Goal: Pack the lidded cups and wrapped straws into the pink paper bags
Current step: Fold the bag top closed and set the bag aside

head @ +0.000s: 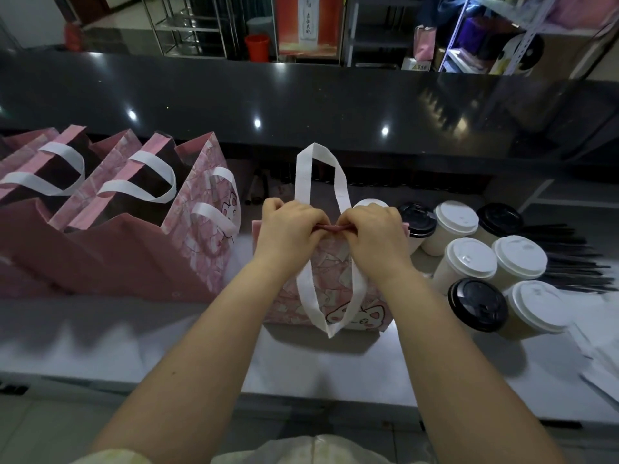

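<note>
Nearest the camera, two bare forearms reach forward over the white desk (pixel 134 346). The left hand (pixel 288 229) and the right hand (pixel 375 231) meet side by side at the top of a pink paper bag (pixel 335 289) standing upright at the middle of the desk. Each grip is clenched on the bag's folded top edge, pinching it closed between fingers and thumb. One white handle (pixel 315 296) hangs down the bag's near face over a cartoon cat print; the other handle (pixel 318 172) stands up behind the hands.

Just right of the bag stands a cluster of lidded cups, some with white lids (pixel 470 259) and some with black lids (pixel 477 304). Beyond them, at the right edge, lies a spread of dark wrapped straws (pixel 569 259).

To the left, well apart from the held bag, a row of open pink bags (pixel 140 202) stands with white handles drooping across their mouths.

Farther back runs a dark glossy counter (pixel 301 95), with metal shelving (pixel 187 25) and an orange bucket (pixel 257 46) behind it.
</note>
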### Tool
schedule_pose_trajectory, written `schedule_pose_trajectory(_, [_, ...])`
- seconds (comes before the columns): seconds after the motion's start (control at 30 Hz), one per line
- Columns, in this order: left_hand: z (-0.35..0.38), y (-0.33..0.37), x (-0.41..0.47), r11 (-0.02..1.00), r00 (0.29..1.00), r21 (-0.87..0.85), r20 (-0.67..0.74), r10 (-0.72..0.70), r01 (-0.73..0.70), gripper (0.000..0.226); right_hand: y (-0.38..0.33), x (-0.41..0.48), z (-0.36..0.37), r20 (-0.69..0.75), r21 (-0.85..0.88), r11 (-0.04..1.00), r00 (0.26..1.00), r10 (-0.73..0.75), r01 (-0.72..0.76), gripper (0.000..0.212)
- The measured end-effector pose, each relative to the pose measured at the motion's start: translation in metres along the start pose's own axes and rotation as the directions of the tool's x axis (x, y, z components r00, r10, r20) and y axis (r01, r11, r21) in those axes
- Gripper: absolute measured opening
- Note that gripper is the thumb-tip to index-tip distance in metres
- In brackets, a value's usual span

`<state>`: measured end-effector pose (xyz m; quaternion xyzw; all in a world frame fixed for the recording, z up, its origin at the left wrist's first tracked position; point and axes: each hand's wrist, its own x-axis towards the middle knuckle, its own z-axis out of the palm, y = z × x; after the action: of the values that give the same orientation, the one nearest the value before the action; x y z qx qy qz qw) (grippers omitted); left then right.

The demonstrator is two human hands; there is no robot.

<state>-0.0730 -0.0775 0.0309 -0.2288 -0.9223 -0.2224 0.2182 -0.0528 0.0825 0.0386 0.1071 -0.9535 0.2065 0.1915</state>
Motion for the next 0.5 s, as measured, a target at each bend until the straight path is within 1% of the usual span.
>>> schedule_pose_trajectory(0.13, [0.004,0.005,-0.005,0.999,0.999,0.047,-0.035,-0.006,0.007,0.005,-0.001,-0.006,0.003,-0.066,0.024,0.999,0.997,-0.031,0.033,0.013])
schedule_pose_trajectory(0.27, [0.001,-0.002,-0.017,0.998,0.996,0.062,-0.086,0.013,-0.008,0.004,0.005,-0.013,0.001,-0.111,0.019,0.993,0.987,-0.116,0.119,0.005])
schedule_pose_trajectory(0.4, [-0.012,-0.021,-0.026,0.998,0.998,0.040,-0.041,-0.042,0.044,0.007,0.017,-0.021,-0.005,-0.090,0.025,0.999,0.995,-0.046,0.048,0.009])
schedule_pose_trajectory(0.5, [-0.015,-0.023,-0.027,0.996,0.997,0.050,-0.034,-0.065,0.067,0.003,0.017,-0.019,-0.005,-0.093,0.001,0.999,0.995,-0.043,0.044,0.009])
